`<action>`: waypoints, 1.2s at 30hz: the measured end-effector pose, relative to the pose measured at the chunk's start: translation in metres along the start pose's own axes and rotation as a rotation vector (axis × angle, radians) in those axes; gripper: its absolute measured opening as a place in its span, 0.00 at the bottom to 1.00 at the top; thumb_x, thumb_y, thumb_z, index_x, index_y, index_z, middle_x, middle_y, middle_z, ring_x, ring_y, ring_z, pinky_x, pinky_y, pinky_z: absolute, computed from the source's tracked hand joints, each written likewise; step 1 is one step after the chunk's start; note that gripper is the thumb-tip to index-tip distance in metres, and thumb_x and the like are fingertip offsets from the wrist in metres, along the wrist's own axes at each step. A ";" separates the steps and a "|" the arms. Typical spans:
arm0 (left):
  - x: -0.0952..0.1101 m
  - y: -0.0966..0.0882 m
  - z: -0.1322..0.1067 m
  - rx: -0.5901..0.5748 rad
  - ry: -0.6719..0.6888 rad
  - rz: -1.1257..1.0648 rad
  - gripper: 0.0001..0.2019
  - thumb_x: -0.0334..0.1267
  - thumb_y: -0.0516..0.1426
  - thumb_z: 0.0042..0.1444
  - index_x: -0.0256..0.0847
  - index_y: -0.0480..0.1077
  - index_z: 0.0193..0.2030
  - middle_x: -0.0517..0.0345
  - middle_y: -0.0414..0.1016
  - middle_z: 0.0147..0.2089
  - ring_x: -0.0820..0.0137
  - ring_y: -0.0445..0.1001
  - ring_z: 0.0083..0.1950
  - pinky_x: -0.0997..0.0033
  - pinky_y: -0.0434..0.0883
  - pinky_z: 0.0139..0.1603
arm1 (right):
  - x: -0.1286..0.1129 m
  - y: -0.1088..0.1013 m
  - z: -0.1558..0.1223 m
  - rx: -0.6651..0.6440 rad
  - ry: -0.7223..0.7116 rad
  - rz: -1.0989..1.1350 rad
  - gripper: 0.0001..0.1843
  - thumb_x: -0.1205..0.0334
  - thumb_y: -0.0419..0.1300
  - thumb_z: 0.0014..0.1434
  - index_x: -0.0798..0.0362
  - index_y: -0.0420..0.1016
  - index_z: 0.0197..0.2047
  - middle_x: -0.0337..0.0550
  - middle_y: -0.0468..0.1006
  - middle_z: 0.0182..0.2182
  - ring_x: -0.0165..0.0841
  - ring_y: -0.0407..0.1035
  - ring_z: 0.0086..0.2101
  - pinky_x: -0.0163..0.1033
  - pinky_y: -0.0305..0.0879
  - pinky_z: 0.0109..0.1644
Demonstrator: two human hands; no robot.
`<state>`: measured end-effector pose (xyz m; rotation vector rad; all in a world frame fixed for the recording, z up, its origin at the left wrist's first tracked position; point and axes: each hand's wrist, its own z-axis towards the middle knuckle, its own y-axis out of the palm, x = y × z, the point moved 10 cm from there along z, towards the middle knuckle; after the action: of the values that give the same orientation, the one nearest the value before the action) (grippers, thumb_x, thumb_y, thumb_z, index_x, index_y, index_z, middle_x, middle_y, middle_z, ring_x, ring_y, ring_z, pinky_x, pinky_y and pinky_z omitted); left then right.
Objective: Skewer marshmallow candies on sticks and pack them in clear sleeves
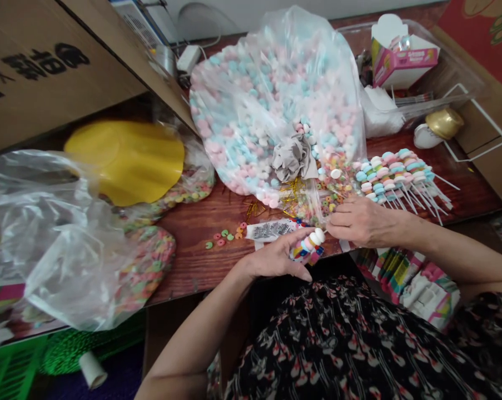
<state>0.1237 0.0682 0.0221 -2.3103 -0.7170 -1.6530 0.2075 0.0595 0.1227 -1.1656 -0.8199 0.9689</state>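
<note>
At the table's front edge, my left hand (pixel 278 256) is closed round a candy skewer (pixel 313 240). Its white, pink and blue sweets sit in a row, with a brightly printed wrapper around the lower part. The fingers of my right hand (pixel 361 221) are pinched at the skewer's upper right end, where a thin white stick seems to run. Just behind my right hand lies a pile of finished-looking candy skewers (pixel 394 172) with white sticks. Gold twist ties (pixel 292 194) and a small clear bag of ring candies (pixel 313 208) lie beyond my hands.
A big clear bag of pastel candies (pixel 251 105) fills the back. Loose candy rings (pixel 225 236) lie to the left, near a yellow sheet (pixel 129 161) and another plastic bag (pixel 79 261). Cardboard boxes (pixel 46 66) stand at left. A gold cup (pixel 445 123) sits at right.
</note>
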 end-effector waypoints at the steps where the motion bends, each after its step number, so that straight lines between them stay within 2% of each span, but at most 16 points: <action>1: 0.001 -0.004 -0.001 0.027 0.028 -0.009 0.40 0.36 0.69 0.42 0.43 0.60 0.64 0.55 0.74 0.44 0.67 0.73 0.42 0.68 0.71 0.42 | 0.001 0.002 -0.001 -0.025 0.019 0.008 0.12 0.67 0.48 0.67 0.54 0.71 0.36 0.41 0.73 0.31 0.30 0.60 0.30 0.39 0.47 0.34; 5: 0.003 -0.013 -0.005 0.118 0.111 0.111 0.43 0.35 0.65 0.49 0.45 0.50 0.70 0.50 0.75 0.51 0.62 0.74 0.50 0.61 0.72 0.50 | 0.005 0.012 -0.005 -0.086 0.101 0.026 0.12 0.71 0.47 0.64 0.55 0.70 0.35 0.41 0.73 0.30 0.29 0.60 0.29 0.39 0.45 0.32; 8: 0.007 -0.011 -0.002 0.155 0.163 0.347 0.43 0.35 0.64 0.50 0.44 0.49 0.70 0.47 0.70 0.60 0.58 0.70 0.58 0.54 0.68 0.59 | -0.004 0.019 0.000 -0.073 0.083 0.060 0.10 0.70 0.48 0.64 0.54 0.69 0.35 0.41 0.72 0.29 0.29 0.60 0.29 0.38 0.46 0.32; 11: 0.011 -0.005 0.005 0.158 0.223 0.443 0.44 0.34 0.65 0.48 0.43 0.51 0.70 0.45 0.64 0.65 0.56 0.65 0.64 0.52 0.62 0.64 | -0.015 0.027 0.010 -0.033 0.061 0.077 0.08 0.69 0.49 0.64 0.55 0.69 0.36 0.42 0.73 0.30 0.30 0.61 0.29 0.38 0.48 0.32; 17: 0.011 -0.005 0.010 0.157 0.221 0.430 0.47 0.34 0.66 0.47 0.41 0.48 0.71 0.46 0.68 0.62 0.57 0.67 0.62 0.54 0.63 0.64 | -0.025 0.047 0.026 0.027 0.044 0.089 0.06 0.67 0.52 0.62 0.55 0.70 0.35 0.42 0.75 0.30 0.30 0.63 0.29 0.39 0.49 0.32; 19: 0.006 -0.016 0.003 0.209 0.170 0.473 0.49 0.36 0.67 0.44 0.41 0.48 0.71 0.47 0.71 0.58 0.57 0.70 0.59 0.55 0.65 0.61 | -0.019 0.047 0.025 0.047 0.079 0.066 0.07 0.64 0.52 0.63 0.55 0.70 0.35 0.42 0.75 0.29 0.30 0.62 0.29 0.39 0.47 0.32; 21: 0.001 -0.032 -0.007 0.297 0.101 0.571 0.49 0.39 0.69 0.41 0.41 0.52 0.69 0.48 0.73 0.56 0.56 0.71 0.56 0.56 0.67 0.58 | -0.010 0.044 0.021 0.083 0.136 0.041 0.09 0.62 0.51 0.64 0.55 0.70 0.35 0.41 0.73 0.28 0.30 0.61 0.29 0.39 0.46 0.32; 22: -0.001 -0.040 -0.012 0.338 0.068 0.632 0.45 0.39 0.69 0.40 0.41 0.57 0.66 0.48 0.74 0.55 0.56 0.72 0.54 0.57 0.67 0.56 | -0.006 0.041 0.019 0.112 0.166 0.030 0.10 0.62 0.51 0.65 0.55 0.71 0.36 0.41 0.73 0.28 0.30 0.61 0.29 0.39 0.46 0.32; 24: -0.007 -0.050 -0.019 0.369 0.004 0.720 0.31 0.39 0.67 0.43 0.41 0.68 0.56 0.53 0.77 0.47 0.58 0.74 0.48 0.61 0.69 0.50 | -0.002 0.035 0.015 0.184 0.207 0.011 0.10 0.63 0.50 0.66 0.54 0.71 0.37 0.40 0.72 0.28 0.30 0.60 0.30 0.39 0.45 0.33; 26: -0.016 -0.049 -0.020 0.320 -0.050 0.689 0.16 0.40 0.64 0.47 0.40 0.73 0.44 0.58 0.77 0.37 0.63 0.74 0.40 0.68 0.68 0.42 | -0.005 0.031 0.015 0.238 0.209 -0.012 0.11 0.65 0.50 0.66 0.53 0.72 0.37 0.40 0.72 0.28 0.29 0.60 0.30 0.39 0.45 0.33; 27: -0.021 -0.046 -0.018 0.277 -0.067 0.630 0.12 0.41 0.63 0.49 0.40 0.74 0.39 0.61 0.76 0.34 0.66 0.73 0.36 0.71 0.68 0.39 | -0.009 0.032 0.017 0.244 0.194 -0.017 0.11 0.65 0.49 0.66 0.53 0.73 0.37 0.40 0.72 0.28 0.29 0.61 0.30 0.40 0.45 0.33; 30: -0.028 -0.028 -0.010 0.151 -0.066 0.405 0.11 0.42 0.63 0.49 0.38 0.72 0.35 0.64 0.73 0.31 0.71 0.69 0.33 0.75 0.66 0.35 | -0.021 0.045 0.028 0.146 0.126 0.047 0.11 0.65 0.50 0.65 0.54 0.73 0.35 0.42 0.75 0.30 0.29 0.62 0.30 0.39 0.45 0.32; 32: -0.029 -0.023 -0.008 0.145 -0.050 0.348 0.11 0.41 0.63 0.49 0.37 0.72 0.36 0.64 0.74 0.31 0.71 0.69 0.33 0.75 0.66 0.36 | -0.017 0.059 0.033 0.018 0.169 0.149 0.10 0.66 0.52 0.63 0.55 0.74 0.36 0.42 0.76 0.31 0.29 0.63 0.29 0.38 0.45 0.31; 34: -0.028 -0.030 -0.011 0.253 -0.035 0.461 0.10 0.42 0.62 0.50 0.38 0.72 0.36 0.62 0.74 0.32 0.70 0.70 0.34 0.74 0.66 0.36 | -0.001 0.073 0.034 -0.105 0.314 0.249 0.09 0.65 0.52 0.62 0.54 0.74 0.36 0.43 0.78 0.32 0.29 0.65 0.29 0.37 0.45 0.30; 36: -0.025 -0.041 -0.018 0.408 -0.030 0.721 0.08 0.40 0.60 0.52 0.40 0.71 0.36 0.59 0.75 0.33 0.67 0.72 0.34 0.71 0.65 0.35 | 0.017 0.083 0.030 -0.207 0.479 0.300 0.10 0.65 0.52 0.63 0.54 0.74 0.36 0.42 0.79 0.32 0.30 0.67 0.29 0.36 0.46 0.29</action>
<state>0.0821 0.0893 0.0008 -1.9583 -0.1507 -1.0329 0.1714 0.0948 0.0483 -1.6534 -0.3696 0.8047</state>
